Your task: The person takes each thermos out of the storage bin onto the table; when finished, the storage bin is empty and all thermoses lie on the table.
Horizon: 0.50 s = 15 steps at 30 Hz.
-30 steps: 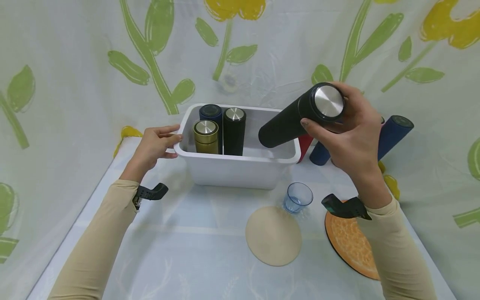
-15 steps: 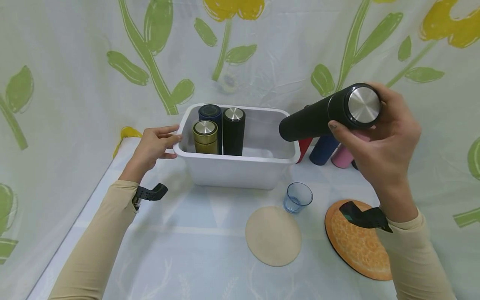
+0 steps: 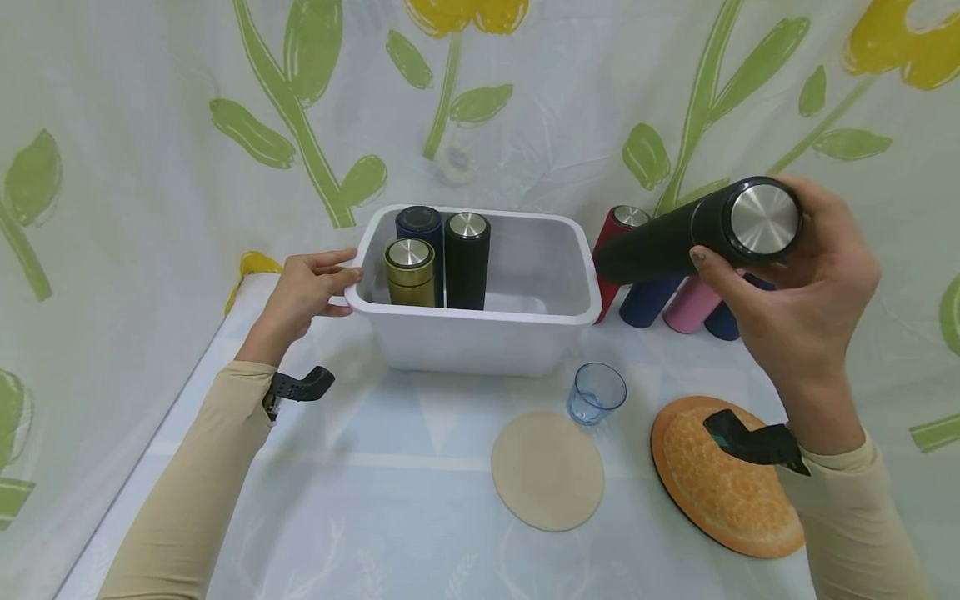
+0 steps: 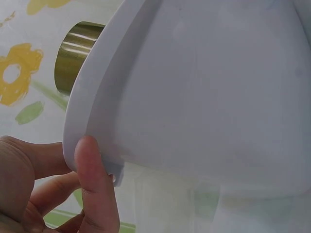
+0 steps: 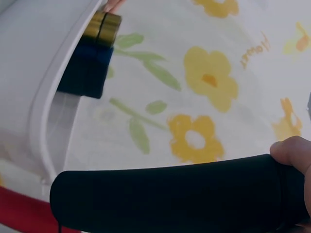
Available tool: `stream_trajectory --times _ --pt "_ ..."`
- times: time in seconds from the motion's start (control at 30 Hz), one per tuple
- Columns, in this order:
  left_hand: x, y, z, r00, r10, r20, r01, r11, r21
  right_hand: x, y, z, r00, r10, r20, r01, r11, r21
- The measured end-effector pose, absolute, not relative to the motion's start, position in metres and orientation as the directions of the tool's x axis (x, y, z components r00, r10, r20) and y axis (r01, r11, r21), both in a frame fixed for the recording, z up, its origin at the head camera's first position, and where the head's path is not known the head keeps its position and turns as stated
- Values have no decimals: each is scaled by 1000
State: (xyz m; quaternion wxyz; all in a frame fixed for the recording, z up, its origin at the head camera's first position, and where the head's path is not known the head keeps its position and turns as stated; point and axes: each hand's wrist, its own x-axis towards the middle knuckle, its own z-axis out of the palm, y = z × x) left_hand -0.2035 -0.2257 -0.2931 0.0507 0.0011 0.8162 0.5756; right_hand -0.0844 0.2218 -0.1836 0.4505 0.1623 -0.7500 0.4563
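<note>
My right hand point(image 3: 813, 283) grips a black thermos bottle point(image 3: 675, 237) by its silver-capped end. The bottle is tilted in the air past the right end of a white plastic bin point(image 3: 465, 342), its base towards the bin. My left hand point(image 3: 303, 292) pinches the bin's left rim; in the left wrist view the thumb point(image 4: 95, 179) lies on the outer wall. Inside the bin's left half stand a gold thermos point(image 3: 411, 275), a dark blue thermos point(image 3: 422, 221) and another black thermos point(image 3: 467, 262).
Right of the bin stand a red thermos point(image 3: 611, 242), a blue thermos point(image 3: 648, 300) and a pink thermos point(image 3: 690, 307), partly covered by the held bottle. In front are a glass point(image 3: 597, 393), a round beige mat point(image 3: 547, 471) and a round orange-brown board point(image 3: 720, 475).
My right hand has carried the black thermos from over the bin's right half to the right, beyond its rim. The left hand and bin have stayed in place.
</note>
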Motion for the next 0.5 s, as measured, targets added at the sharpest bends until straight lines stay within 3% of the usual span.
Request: stream_trajectory --times 0.17,0.5 --pt "-204 -226 -292 -995 58 -81 -57 333 941 -91 231 -196 -552 154 819 -617 585 -526" --pt "-204 -225 -292 -995 55 -88 -64 339 939 -113 247 -231 -635 109 765 -538 648 -539"
